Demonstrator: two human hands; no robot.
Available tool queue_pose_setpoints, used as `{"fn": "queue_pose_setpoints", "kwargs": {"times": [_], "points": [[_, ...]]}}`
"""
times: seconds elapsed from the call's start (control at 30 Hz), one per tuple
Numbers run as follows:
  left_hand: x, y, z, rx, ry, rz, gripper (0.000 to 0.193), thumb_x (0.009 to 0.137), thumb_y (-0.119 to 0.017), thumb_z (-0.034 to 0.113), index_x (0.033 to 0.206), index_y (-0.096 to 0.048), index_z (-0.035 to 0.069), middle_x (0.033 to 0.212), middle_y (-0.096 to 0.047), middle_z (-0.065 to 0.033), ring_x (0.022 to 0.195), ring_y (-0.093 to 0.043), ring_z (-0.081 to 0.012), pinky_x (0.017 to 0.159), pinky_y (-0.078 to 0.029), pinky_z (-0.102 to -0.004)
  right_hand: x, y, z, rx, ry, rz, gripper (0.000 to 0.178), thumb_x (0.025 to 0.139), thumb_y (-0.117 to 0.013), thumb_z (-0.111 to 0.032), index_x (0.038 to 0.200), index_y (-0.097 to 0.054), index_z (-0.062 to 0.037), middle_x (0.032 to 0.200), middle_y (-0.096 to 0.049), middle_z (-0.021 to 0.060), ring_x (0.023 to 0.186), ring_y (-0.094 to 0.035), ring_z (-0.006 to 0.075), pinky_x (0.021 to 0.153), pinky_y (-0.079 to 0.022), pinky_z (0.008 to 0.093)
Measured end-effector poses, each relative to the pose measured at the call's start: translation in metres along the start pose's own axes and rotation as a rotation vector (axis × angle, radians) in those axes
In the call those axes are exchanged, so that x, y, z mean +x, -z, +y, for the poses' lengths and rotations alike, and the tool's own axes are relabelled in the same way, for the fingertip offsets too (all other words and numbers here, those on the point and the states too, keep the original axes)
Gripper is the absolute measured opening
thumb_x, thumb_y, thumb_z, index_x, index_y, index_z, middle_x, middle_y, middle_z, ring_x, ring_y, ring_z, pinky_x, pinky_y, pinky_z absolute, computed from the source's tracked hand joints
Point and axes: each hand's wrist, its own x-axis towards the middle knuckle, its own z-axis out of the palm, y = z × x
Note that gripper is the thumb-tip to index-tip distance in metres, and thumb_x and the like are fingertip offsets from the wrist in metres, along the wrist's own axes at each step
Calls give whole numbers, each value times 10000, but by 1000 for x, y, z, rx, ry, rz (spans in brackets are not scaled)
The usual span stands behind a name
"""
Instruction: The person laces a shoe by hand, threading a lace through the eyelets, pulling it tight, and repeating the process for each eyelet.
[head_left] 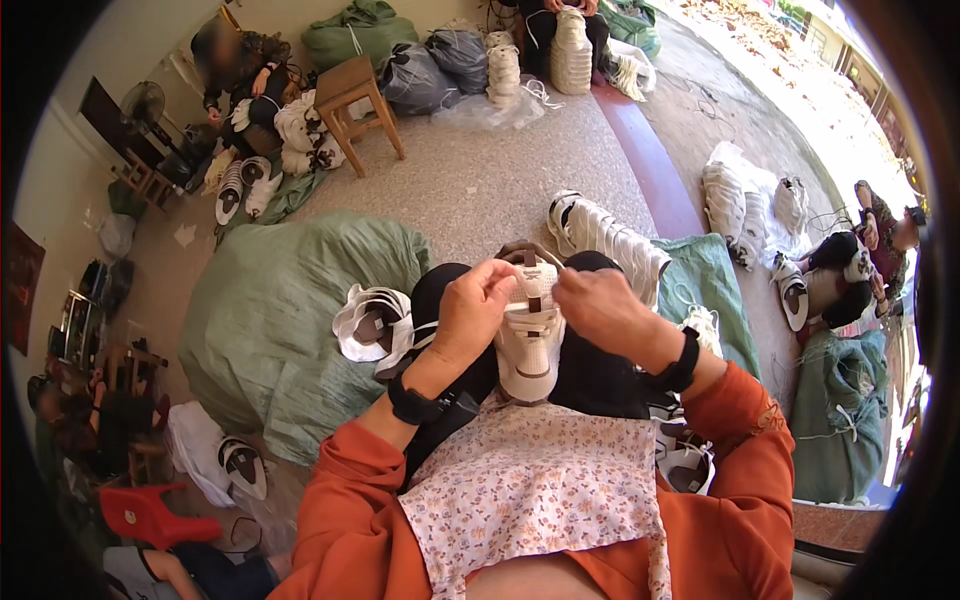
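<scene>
A white and beige shoe upper with brown patches stands between my knees, its toe toward me and its brown collar away. White shoelace shows at its eyelets and tongue. My left hand is closed in a pinch at the left eyelet edge, on the lace as far as I can see. At the opposite edge, my right hand is closed with fingertips pressed together on the lace. The fingertips partly hide the lace ends. Left of my knee lies another white upper with a dark insole.
Green sacking bulges at the left. A nested row of white uppers lies beyond my right knee, beside a green sheet. Farther off are a wooden stool, a red plastic stool, stuffed bags and several seated people.
</scene>
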Motion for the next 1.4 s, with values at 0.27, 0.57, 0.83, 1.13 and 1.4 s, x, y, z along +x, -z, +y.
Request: {"fn": "queue_pose_setpoints", "kwargs": {"times": [0.27, 0.57, 0.83, 1.13, 1.4], "points": [[-1, 51, 17, 94, -137, 242, 150, 936, -623, 134, 1017, -665, 14, 915, -709, -62, 862, -646, -133, 804, -497, -279, -124, 37, 156, 2009, -972, 1216, 117, 933, -603, -100, 826, -561, -74, 590, -399, -42, 423, -303, 61, 368, -191, 238], [-1, 32, 14, 267, -229, -87, 112, 827, -684, 53, 934, -653, 46, 930, -634, -49, 878, -622, -188, 814, -488, -305, -225, -56, 174, 2060, -1278, 1386, 97, 956, -587, -134, 983, -589, -41, 654, -502, -22, 453, -352, 66, 384, -238, 218], [1, 21, 20, 816, -589, -156, 139, 729, -725, 135, 807, -622, 86, 958, -585, -53, 986, -545, -250, 858, -447, -382, -67, -17, 35, 1366, -950, 434, 180, 880, -670, -76, 1043, -680, 0, 837, -604, -5, 609, -519, 50, 484, -379, 204], [15, 33, 9, 865, -463, -394, 160, 757, -691, 234, 827, -660, 94, 947, -574, -49, 999, -546, -255, 900, -420, -397, 4, -6, -13, 540, -388, 120, 200, 874, -650, -183, 1024, -617, -55, 1015, -613, 118, 825, -653, 336, 679, -517, 430], [22, 40, -5, 536, -279, -542, 164, 753, -709, 167, 856, -658, 50, 946, -564, -87, 951, -565, -253, 823, -470, -365, 15, -4, -3, 377, -317, -43, 156, 877, -651, -202, 912, -597, -60, 952, -571, 102, 801, -633, 326, 674, -499, 441]]}}
